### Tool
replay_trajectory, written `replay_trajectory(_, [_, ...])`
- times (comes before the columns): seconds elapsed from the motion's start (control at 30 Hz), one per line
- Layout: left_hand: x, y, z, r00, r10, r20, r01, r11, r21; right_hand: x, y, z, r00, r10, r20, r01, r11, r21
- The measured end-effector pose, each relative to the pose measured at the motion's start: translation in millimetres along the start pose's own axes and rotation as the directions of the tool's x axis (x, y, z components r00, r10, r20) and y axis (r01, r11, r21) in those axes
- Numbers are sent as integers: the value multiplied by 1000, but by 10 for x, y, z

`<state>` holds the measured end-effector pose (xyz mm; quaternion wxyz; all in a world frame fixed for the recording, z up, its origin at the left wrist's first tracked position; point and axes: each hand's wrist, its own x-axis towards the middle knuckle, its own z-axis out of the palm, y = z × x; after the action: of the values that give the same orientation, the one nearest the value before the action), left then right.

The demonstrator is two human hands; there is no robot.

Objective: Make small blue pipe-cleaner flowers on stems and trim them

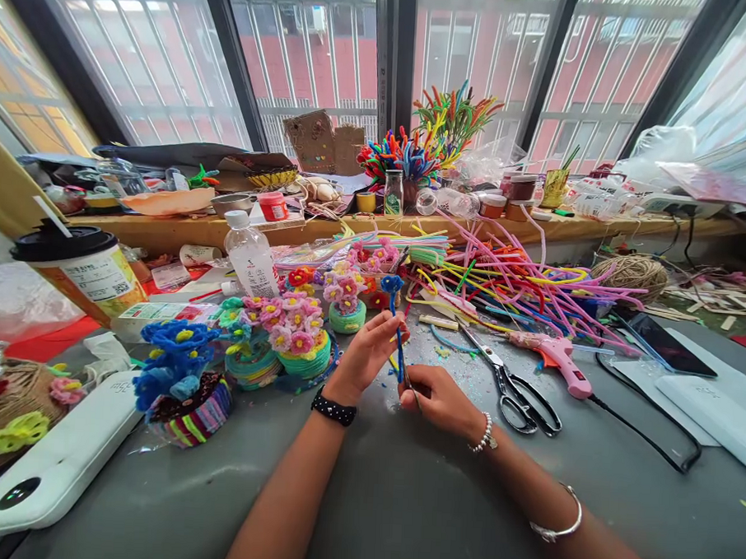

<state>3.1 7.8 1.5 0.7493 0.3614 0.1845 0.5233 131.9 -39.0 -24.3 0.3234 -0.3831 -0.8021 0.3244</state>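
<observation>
A blue pipe-cleaner flower (391, 285) stands upright on a blue stem in front of me. My left hand (373, 345) pinches that stem just below the bloom. Close to the stem's lower end, my right hand (439, 395) is closed on a thin, dark metal tool (410, 387), mostly hidden by the fingers. To the left are finished pipe-cleaner flower pots: a blue one (177, 357) in a striped pot and a pink one (293, 325) in a green pot. Large scissors (510, 384) lie open on the table to the right of my right hand.
A pink glue gun (558, 360) with a black cable lies right of the scissors. Behind spreads a pile of loose pipe cleaners (509, 269). A phone (670, 343) rests at right. At left stand a drink cup (80, 271), a plastic bottle (250, 258) and a white device (62, 455).
</observation>
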Motion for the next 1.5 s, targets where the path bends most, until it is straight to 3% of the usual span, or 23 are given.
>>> replay_trajectory(0.4, [65, -27, -20, 987, 82, -135, -91, 994, -63, 28, 45, 46, 982, 99, -161, -96, 995, 28])
replay_trajectory(0.5, [62, -12, -22, 988, 86, -126, -99, 990, -98, 31, 79, 38, 978, 111, -178, -105, 994, 42])
replay_trajectory(0.63, [49, 25, -32, 992, 76, -101, -87, 990, -110, 40, 63, -30, 977, 140, -163, -131, 989, 65])
replay_trajectory(0.8, [49, 6, -52, 996, 66, -64, -71, 995, -75, 55, 5, -80, 967, 229, -116, -193, 947, 257])
replay_trajectory(1.03, [62, -12, -60, 995, 64, -74, -67, 997, -32, 44, 53, -80, 949, 315, -29, -240, 775, 585])
replay_trajectory(1.23, [74, 32, -91, 991, 68, -112, -72, 997, -27, 40, 38, -101, 942, 334, 42, -290, 742, 605])
replay_trajectory(1.37, [82, 29, -127, 986, 93, -141, -93, 996, 9, 44, 55, -95, 922, 388, -11, -307, 745, 593])
replay_trajectory(1.5, [68, 1, -109, 990, 53, -128, -42, 995, 88, 49, 56, -76, 914, 404, -28, -300, 723, 622])
